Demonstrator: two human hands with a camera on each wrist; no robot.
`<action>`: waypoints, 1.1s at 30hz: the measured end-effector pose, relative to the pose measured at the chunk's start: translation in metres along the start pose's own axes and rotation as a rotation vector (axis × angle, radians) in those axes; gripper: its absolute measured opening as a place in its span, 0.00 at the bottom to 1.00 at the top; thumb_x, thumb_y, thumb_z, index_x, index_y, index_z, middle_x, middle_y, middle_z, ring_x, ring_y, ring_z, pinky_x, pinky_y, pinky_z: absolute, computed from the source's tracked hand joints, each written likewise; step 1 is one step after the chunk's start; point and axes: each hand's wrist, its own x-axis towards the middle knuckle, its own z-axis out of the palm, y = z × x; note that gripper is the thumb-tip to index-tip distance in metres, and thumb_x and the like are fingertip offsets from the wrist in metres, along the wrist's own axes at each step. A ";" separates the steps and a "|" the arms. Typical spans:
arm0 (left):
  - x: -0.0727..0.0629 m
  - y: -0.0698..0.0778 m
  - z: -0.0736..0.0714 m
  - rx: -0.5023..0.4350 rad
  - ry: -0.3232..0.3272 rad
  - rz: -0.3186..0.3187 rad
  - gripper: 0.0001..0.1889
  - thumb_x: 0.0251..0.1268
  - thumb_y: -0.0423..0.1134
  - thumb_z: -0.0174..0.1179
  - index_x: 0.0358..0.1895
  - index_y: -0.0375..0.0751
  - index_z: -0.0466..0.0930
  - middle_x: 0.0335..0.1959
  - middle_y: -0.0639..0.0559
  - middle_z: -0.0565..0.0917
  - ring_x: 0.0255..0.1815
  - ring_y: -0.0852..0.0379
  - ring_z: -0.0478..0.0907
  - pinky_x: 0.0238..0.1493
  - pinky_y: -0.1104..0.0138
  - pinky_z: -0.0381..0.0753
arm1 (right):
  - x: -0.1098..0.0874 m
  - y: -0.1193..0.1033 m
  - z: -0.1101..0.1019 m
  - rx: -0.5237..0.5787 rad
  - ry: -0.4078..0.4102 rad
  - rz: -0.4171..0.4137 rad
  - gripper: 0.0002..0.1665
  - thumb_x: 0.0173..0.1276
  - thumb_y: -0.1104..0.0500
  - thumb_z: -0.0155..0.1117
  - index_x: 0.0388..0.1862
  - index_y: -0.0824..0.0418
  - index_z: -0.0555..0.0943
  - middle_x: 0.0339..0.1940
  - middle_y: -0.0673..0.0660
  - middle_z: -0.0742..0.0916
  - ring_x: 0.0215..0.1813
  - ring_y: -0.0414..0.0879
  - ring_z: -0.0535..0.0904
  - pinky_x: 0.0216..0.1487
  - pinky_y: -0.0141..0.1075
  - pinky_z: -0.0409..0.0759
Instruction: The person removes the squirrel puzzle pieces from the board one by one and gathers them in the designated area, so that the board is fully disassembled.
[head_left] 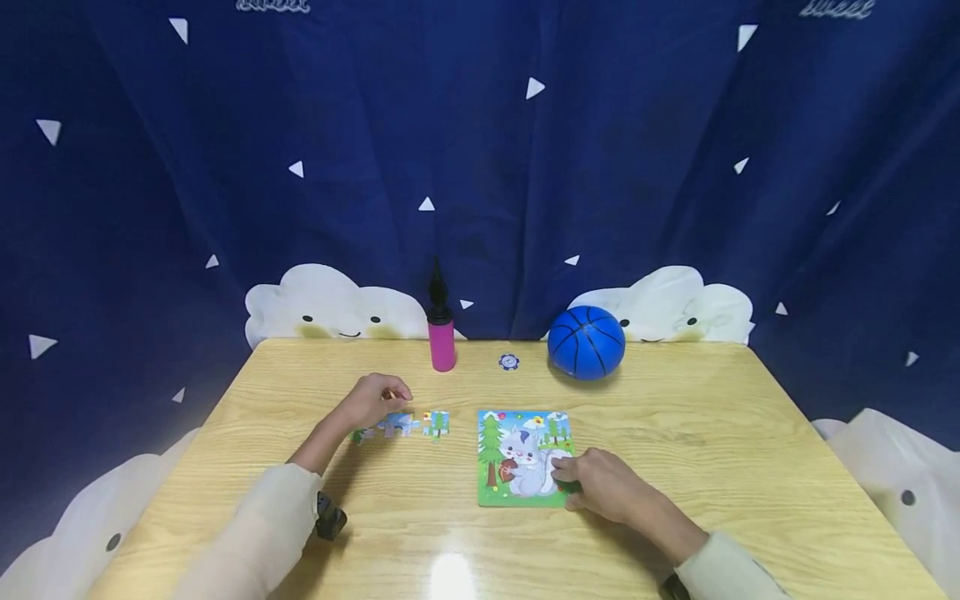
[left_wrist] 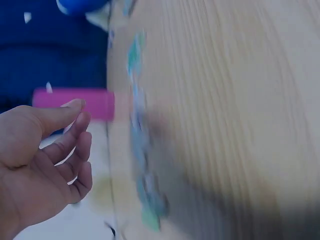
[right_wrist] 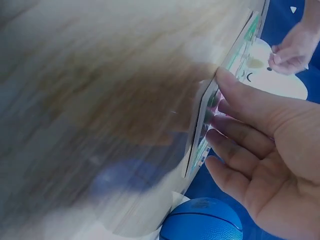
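Observation:
A square squirrel picture board (head_left: 517, 492) lies flat on the table, slightly right of the middle. My right hand (head_left: 603, 485) holds its right edge, with the thumb at the side and the fingers over the printed face in the right wrist view. Joined jigsaw pieces (head_left: 437, 423) with trees and sky lie left of the board. Over the left part of these pieces hovers my left hand (head_left: 378, 400). Its fingers are loosely bent, the thumb tip near the index finger, and no object shows between them in the left wrist view. The hand and wrist partly cover the leftmost pieces.
At the back of the wooden table (head_left: 420, 542) stands a pink pump (head_left: 442, 346) with a black nozzle. A small blue-and-white chip (head_left: 508, 362) lies to its right, then a blue ball (head_left: 587, 342). A dark blue curtain (head_left: 480, 150) hangs behind.

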 end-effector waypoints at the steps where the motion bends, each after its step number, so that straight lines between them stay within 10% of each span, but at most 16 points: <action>1: 0.002 0.007 0.003 -0.008 -0.008 0.027 0.05 0.63 0.31 0.59 0.38 0.35 0.82 0.33 0.48 0.83 0.32 0.57 0.72 0.33 0.68 0.72 | 0.000 0.000 0.000 -0.015 0.009 -0.008 0.27 0.48 0.56 0.75 0.50 0.60 0.83 0.54 0.58 0.85 0.52 0.55 0.83 0.51 0.46 0.80; 15: 0.028 0.076 0.049 -0.081 -0.130 0.198 0.06 0.59 0.30 0.62 0.39 0.33 0.82 0.33 0.47 0.84 0.33 0.55 0.77 0.33 0.71 0.74 | -0.017 0.010 -0.001 0.068 0.081 -0.068 0.25 0.54 0.55 0.71 0.51 0.65 0.82 0.53 0.61 0.85 0.52 0.55 0.83 0.50 0.44 0.81; 33: 0.047 0.117 0.111 -0.128 -0.322 0.127 0.10 0.56 0.31 0.65 0.43 0.37 0.82 0.38 0.47 0.84 0.35 0.60 0.76 0.37 0.71 0.75 | -0.017 0.027 0.003 0.046 0.076 -0.105 0.26 0.55 0.53 0.70 0.52 0.62 0.82 0.54 0.65 0.83 0.53 0.58 0.82 0.52 0.47 0.80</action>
